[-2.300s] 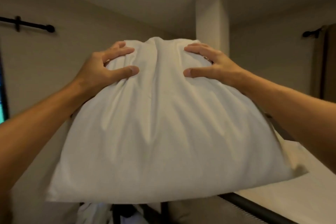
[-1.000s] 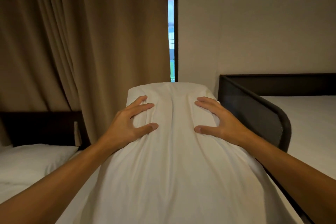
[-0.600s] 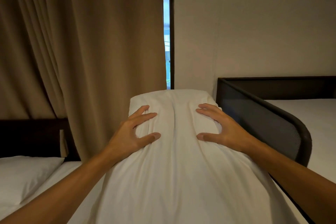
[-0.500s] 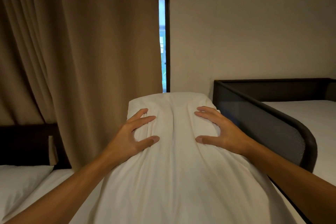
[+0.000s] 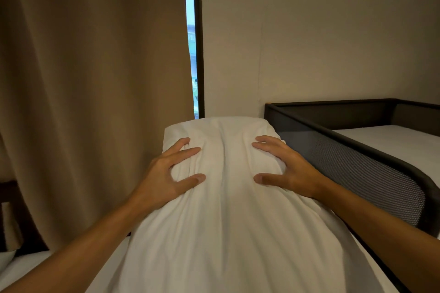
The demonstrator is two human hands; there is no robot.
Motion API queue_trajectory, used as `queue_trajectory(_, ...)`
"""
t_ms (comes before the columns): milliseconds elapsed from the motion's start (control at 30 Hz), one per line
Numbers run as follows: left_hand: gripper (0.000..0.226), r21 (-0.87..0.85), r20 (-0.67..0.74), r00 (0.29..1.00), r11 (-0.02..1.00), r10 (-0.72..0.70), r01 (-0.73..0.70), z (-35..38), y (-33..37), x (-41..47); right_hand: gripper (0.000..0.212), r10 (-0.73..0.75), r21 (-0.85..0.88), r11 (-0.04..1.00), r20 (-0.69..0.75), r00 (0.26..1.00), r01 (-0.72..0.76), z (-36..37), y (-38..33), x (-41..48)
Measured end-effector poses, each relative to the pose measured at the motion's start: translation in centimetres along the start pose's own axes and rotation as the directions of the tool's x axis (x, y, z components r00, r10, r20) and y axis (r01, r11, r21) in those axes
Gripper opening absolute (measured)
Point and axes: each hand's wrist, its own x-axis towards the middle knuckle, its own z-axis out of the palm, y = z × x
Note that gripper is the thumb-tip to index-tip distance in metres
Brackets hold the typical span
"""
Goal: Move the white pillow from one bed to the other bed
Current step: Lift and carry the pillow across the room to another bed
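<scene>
The white pillow (image 5: pixel 228 221) fills the lower middle of the view, held out in front of me. My left hand (image 5: pixel 166 178) grips its upper left part and my right hand (image 5: pixel 288 173) grips its upper right, fingers spread and pressed into the fabric. A bed with a dark mesh rail (image 5: pixel 357 173) and a bare white mattress (image 5: pixel 400 143) stands on the right. The white sheet of a lower bed (image 5: pixel 28 269) shows at the bottom left, partly hidden under my left arm and the pillow.
A tall tan curtain (image 5: pixel 95 78) hangs on the left. A narrow strip of window (image 5: pixel 194 54) shows beside it. A plain wall (image 5: pixel 321 31) rises behind the right bed. A dark headboard (image 5: pixel 9 216) and another pillow's corner (image 5: pixel 6 260) sit at the far left.
The view has swung from the ceiling and pillar round to the curtain and both beds, then closer to the curtain. Both hands keep the same hold on the pillow.
</scene>
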Motion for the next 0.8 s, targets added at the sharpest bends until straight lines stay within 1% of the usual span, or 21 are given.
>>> queue_trajectory(133, 0.069, -0.016, 0.000, 1.000, 1.000, 0.010, -0.010, 0.8, -1.3, 1.6, 0.078, 0.007, 0.010, 1.000, -0.023, 1.000, -0.006, -0.1, 1.1, 1.1)
queue_trajectory(300, 0.072, -0.034, 0.003, 1.000, 0.999, -0.016, 0.017, 2.0, -3.4, 3.8, 0.077, 0.012, 0.013, 1.000, -0.024, 1.000, -0.011, 0.0, 3.0, 3.0)
queue_trajectory(500, 0.076, -0.014, 0.016, 1.000, 1.000, -0.018, 0.018, 3.8, -5.7, 8.0, 0.077, 0.004, 0.041, 0.999, -0.054, 0.999, -0.002, 0.1, 6.8, 6.2)
queue_trajectory(800, 0.071, -0.011, 0.028, 1.000, 1.000, 0.005, -0.005, 7.3, -8.9, 15.3, 0.074, -0.027, 0.072, 0.997, -0.086, 0.996, 0.033, -1.1, 12.8, 11.9)
